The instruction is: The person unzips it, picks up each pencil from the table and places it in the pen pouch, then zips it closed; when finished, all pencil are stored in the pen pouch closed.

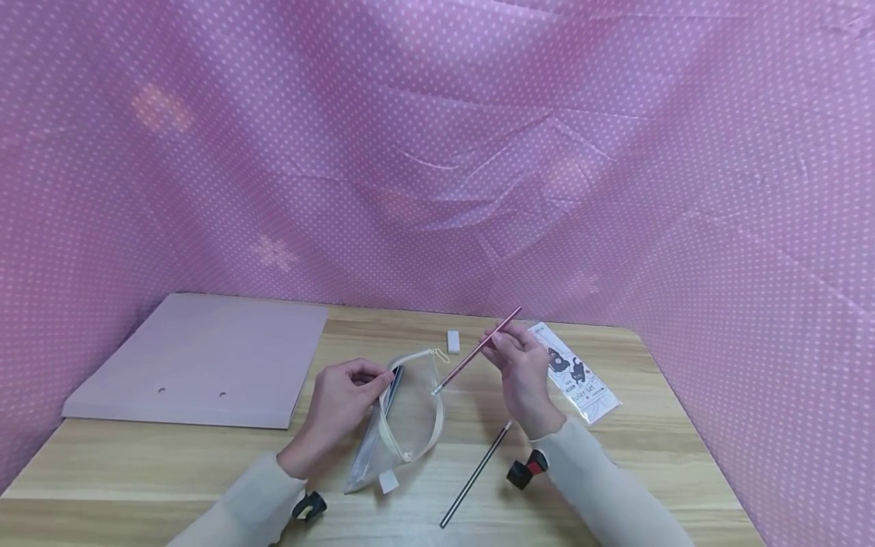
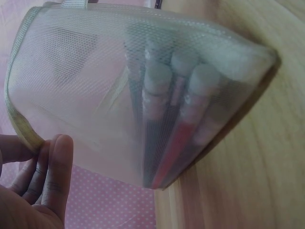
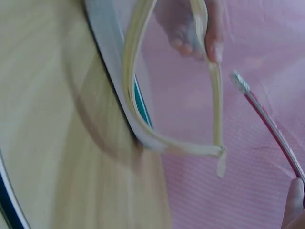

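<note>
A see-through mesh zip pouch (image 1: 418, 410) stands with its mouth spread wide. My left hand (image 1: 349, 399) pinches the rim of that mouth between thumb and fingers. Through the mesh in the left wrist view, several pencils with white eraser ends (image 2: 202, 78) show inside. My right hand (image 1: 519, 361) holds a shiny red pencil (image 1: 472, 357) at a slant, its white eraser end pointing down at the pouch's mouth. In the right wrist view this red pencil (image 3: 271, 126) is just outside the pale zipper rim (image 3: 217, 105). A dark striped pencil (image 1: 476, 475) lies on the table below my right hand.
A white eraser (image 1: 453, 342) lies behind the pouch. To the right is a packaged ruler set (image 1: 581, 376), partly behind my right hand. A large pale pink folder (image 1: 212, 357) covers the table's left part. Pink dotted cloth (image 1: 437, 152) hangs around the wooden table (image 1: 171, 471).
</note>
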Action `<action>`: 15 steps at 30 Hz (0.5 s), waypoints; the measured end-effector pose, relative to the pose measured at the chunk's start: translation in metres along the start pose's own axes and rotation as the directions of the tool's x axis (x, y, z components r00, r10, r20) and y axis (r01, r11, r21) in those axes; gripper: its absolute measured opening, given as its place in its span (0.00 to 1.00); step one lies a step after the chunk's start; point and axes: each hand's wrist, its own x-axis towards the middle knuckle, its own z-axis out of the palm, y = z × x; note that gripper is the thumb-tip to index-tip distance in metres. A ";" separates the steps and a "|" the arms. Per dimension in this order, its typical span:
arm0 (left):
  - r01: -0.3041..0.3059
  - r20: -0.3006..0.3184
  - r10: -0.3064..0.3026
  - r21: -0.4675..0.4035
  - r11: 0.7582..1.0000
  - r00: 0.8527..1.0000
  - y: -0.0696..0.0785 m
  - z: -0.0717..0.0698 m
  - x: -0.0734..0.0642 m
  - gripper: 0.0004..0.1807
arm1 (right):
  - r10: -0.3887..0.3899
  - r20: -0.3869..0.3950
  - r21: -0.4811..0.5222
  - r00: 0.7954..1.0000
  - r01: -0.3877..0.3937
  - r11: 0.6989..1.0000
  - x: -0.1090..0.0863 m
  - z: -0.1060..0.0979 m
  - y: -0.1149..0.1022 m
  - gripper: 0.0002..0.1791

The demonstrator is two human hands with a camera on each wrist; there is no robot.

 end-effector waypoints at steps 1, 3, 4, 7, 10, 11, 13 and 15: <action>-0.001 -0.001 0.001 0.002 1.000 1.000 0.000 0.000 0.000 0.06 | 0.013 -0.021 0.013 1.000 -0.013 1.000 0.000 0.001 0.003 0.08; -0.001 -0.006 0.002 0.009 1.000 1.000 0.000 0.000 0.000 0.05 | 0.043 -0.049 0.029 0.998 -0.042 0.999 0.001 0.003 0.010 0.08; 0.000 -0.007 0.000 0.010 1.000 1.000 0.000 0.000 0.000 0.05 | 0.061 -0.062 0.035 0.996 -0.059 0.998 0.001 0.004 0.013 0.07; 0.003 -0.007 -0.003 0.011 1.000 1.000 0.000 0.000 0.000 0.06 | 0.104 -0.078 0.025 0.991 -0.102 0.994 -0.001 0.007 0.024 0.08; 0.005 -0.002 -0.005 0.006 1.000 1.000 0.000 0.000 0.000 0.06 | 0.136 -0.084 0.017 0.987 -0.135 0.991 -0.005 0.011 0.033 0.08; 0.004 -0.001 -0.004 0.004 1.000 1.000 0.000 0.000 0.000 0.06 | 0.142 -0.081 0.010 0.987 -0.142 0.990 -0.006 0.012 0.035 0.08; 0.003 0.000 -0.003 0.001 1.000 1.000 0.000 0.000 0.000 0.05 | 0.152 -0.074 -0.014 0.986 -0.153 0.988 -0.009 0.014 0.040 0.08; 0.001 0.001 -0.001 -0.003 1.000 1.000 0.000 -0.001 0.000 0.05 | 0.158 -0.061 -0.039 0.986 -0.160 0.986 -0.011 0.016 0.044 0.09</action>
